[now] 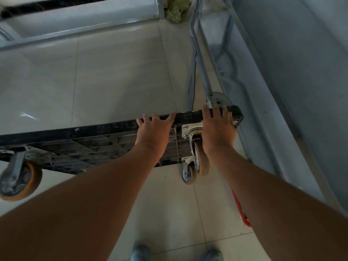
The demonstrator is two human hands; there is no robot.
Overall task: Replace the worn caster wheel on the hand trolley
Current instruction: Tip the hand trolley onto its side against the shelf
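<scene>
The hand trolley stands tipped on its side, its black plastic deck (94,129) edge-up with the ribbed underside facing me. My left hand (155,129) grips the deck's top edge, fingers curled over it. My right hand (218,125) grips the same edge near the corner, just above a swivel caster with an orange-brown wheel (202,159). A second, smaller caster wheel (188,174) shows just below it. Another orange-brown caster (20,180) hangs at the deck's left end. The trolley's grey folding handle (199,59) stretches away along the floor beyond the deck.
A grey metal wall or cabinet (301,72) runs close along the right. A red strip (243,213) lies on the tiled floor by my right forearm. A grey metal frame (75,29) and a green bag (177,10) stand at the back. My shoes (141,253) are below.
</scene>
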